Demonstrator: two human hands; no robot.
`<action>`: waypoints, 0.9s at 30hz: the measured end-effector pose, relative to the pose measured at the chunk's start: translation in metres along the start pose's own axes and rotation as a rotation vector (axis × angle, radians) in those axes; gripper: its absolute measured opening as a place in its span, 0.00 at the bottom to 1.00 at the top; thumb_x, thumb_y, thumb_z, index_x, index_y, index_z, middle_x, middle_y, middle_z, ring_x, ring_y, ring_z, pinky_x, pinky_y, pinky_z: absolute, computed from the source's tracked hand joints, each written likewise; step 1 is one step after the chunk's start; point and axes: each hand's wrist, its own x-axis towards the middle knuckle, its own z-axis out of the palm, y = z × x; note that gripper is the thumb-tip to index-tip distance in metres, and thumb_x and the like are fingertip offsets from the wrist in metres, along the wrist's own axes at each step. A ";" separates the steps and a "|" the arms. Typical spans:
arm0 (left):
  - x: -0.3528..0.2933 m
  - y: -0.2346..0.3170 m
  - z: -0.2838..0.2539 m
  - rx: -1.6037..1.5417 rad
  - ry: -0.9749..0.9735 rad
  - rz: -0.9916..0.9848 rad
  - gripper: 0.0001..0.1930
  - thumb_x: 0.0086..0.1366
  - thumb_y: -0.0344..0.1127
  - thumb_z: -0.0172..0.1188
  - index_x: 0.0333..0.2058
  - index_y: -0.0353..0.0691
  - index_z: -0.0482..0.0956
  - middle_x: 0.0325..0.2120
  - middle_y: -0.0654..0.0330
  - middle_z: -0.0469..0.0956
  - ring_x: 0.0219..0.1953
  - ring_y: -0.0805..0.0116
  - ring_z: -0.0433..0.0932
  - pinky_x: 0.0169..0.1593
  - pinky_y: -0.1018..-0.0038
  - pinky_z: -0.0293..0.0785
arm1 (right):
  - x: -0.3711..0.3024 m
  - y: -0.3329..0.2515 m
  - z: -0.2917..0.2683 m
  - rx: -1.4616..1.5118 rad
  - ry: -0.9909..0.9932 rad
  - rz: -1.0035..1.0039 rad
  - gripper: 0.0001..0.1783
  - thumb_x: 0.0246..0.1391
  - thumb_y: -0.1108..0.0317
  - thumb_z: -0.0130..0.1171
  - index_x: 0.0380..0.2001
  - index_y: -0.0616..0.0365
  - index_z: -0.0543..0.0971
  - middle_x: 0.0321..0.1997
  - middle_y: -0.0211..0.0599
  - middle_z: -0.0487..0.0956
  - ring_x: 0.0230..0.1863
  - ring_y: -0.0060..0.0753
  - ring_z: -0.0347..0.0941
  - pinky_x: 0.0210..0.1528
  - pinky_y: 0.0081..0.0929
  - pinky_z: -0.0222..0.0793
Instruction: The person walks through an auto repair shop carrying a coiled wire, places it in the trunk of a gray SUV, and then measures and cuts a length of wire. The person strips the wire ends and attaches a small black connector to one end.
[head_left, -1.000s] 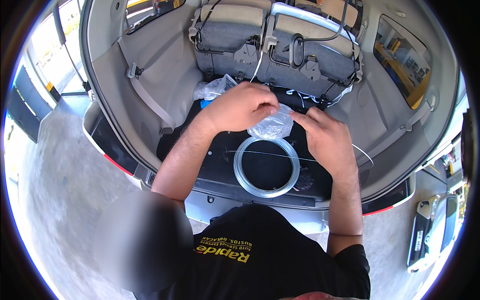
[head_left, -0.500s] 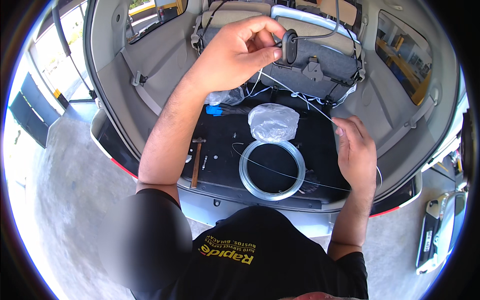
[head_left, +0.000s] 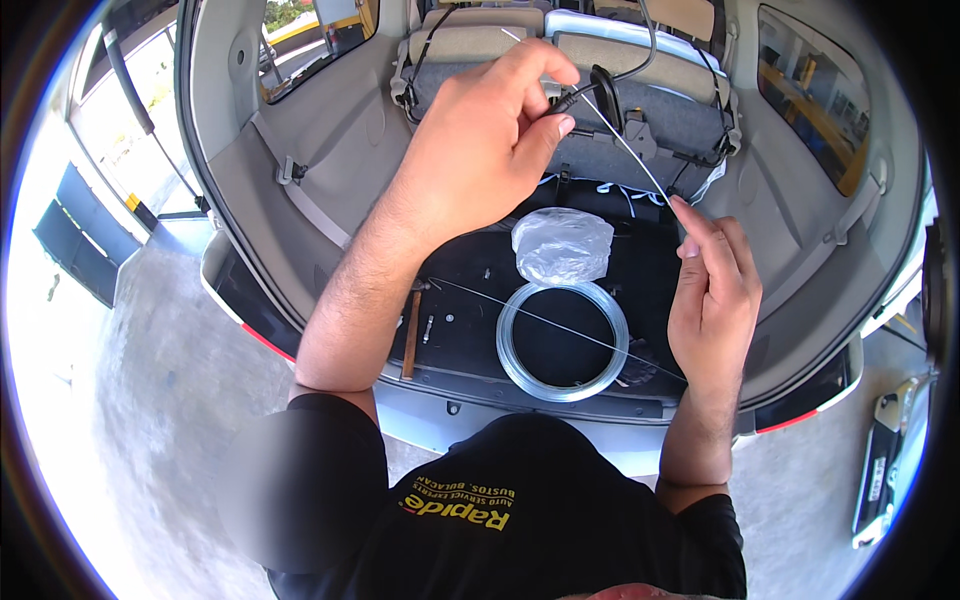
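thin wire (head_left: pixel 625 150) is pinched taut between both hands, left hand (head_left: pixel 480 140) hiding its black-tipped end, right hand (head_left: pixel 712 290) lower.

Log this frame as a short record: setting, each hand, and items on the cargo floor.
setting: open rear cargo area of a car
left hand: raised, pinching a thin black plug end at the fingertips
right hand: pinching a thin clear line running up to the left hand
floor items: clear tubing coil, crumpled plastic bag, wooden-handled tool

Right hand (head_left: pixel 712 290) raised from cargo floor level, now pinching wire (head_left: pixel 625 150) nearer left hand (head_left: pixel 480 150); wire span shortened.
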 end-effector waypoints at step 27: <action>0.016 -0.020 0.046 -1.058 0.109 -0.020 0.10 0.70 0.25 0.62 0.49 0.38 0.80 0.48 0.58 0.81 0.41 0.70 0.83 0.41 0.75 0.78 | 0.017 0.037 -0.040 0.413 -0.138 0.106 0.18 0.62 0.86 0.51 0.50 0.64 0.84 0.33 0.29 0.74 0.32 0.20 0.66 0.35 0.19 0.62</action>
